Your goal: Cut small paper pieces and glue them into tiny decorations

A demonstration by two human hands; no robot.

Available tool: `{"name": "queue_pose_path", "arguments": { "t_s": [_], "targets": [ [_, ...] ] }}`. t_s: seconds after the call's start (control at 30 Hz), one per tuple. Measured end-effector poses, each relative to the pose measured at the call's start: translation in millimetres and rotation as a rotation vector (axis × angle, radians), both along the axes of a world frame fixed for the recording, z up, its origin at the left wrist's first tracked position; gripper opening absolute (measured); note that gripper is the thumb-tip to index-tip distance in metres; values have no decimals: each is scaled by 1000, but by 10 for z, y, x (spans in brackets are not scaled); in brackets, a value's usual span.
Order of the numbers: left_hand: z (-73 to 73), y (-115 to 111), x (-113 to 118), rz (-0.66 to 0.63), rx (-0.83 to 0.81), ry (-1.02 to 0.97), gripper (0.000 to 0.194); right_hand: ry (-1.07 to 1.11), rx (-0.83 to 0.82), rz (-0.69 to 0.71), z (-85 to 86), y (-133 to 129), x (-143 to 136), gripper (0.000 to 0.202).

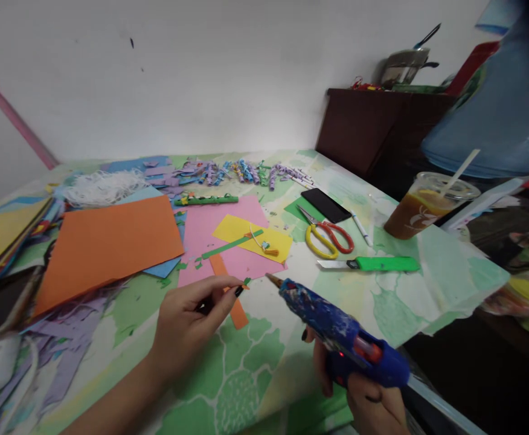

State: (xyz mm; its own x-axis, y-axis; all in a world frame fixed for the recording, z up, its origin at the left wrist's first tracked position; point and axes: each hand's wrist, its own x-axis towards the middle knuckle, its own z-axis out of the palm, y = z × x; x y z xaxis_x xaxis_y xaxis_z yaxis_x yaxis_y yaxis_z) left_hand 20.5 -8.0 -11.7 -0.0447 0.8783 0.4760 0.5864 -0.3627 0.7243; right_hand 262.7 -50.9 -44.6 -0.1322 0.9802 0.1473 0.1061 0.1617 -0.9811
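Note:
Between thumb and index finger, my left hand (pixel 192 314) pinches a small green paper piece (pixel 247 281), with a bit of orange beside it. My right hand (pixel 359 380) is wrapped round a blue glue gun (pixel 337 326), whose nozzle points left toward the pinched piece without touching it. Under my left fingertips an orange strip (pixel 240 314) lies on the cloth. Behind it, a green strip (pixel 232 243) crosses a pink sheet (pixel 196 229) and a yellow card (pixel 228 228); a small tassel-like piece (pixel 270 251) rests on the card.
Scissors (pixel 321 240), a green cutter (pixel 384 263), a phone (pixel 325 204) and an iced drink (pixel 416 211) stand or lie to the right. An orange sheet (pixel 115 241), white shreds (pixel 104 186) and purple scraps (pixel 72 338) are left. Curled paper pieces (pixel 246 172) line the back.

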Motion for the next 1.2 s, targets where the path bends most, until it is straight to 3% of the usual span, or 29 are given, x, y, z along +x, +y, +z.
{"name": "queue_pose_path", "arguments": {
  "t_s": [0.07,0.17,0.23,0.3,0.37,0.47,0.57,0.7,1.0,1.2],
  "targets": [
    [-10,9,2,2,-20,-39,11,-11,31,-21,-53,44,107,48],
    [-16,17,7,-13,-44,-117,8,-74,123,-253,-102,130,307,44],
    [-14,18,11,-27,-69,-170,8,-327,235,-580,-70,213,468,42],
    [-9,18,16,-38,-100,-216,8,-673,186,-873,9,313,653,51],
    [-5,17,19,-40,-126,-254,8,-919,39,-953,91,415,857,58],
    [1,18,21,-45,-154,-279,8,-1079,65,-900,115,547,1162,56],
    [7,23,24,-57,-172,-280,7,-1110,81,-992,17,652,1408,52],
    [20,34,27,-49,-199,-311,6,-1177,-40,-1006,-77,776,1581,58],
    [68,54,53,-68,-324,-451,9,-1170,-36,-1044,99,957,1452,62],
    [73,57,54,-71,-361,-512,9,-1126,9,-1090,95,955,1256,65]
  ]
}}
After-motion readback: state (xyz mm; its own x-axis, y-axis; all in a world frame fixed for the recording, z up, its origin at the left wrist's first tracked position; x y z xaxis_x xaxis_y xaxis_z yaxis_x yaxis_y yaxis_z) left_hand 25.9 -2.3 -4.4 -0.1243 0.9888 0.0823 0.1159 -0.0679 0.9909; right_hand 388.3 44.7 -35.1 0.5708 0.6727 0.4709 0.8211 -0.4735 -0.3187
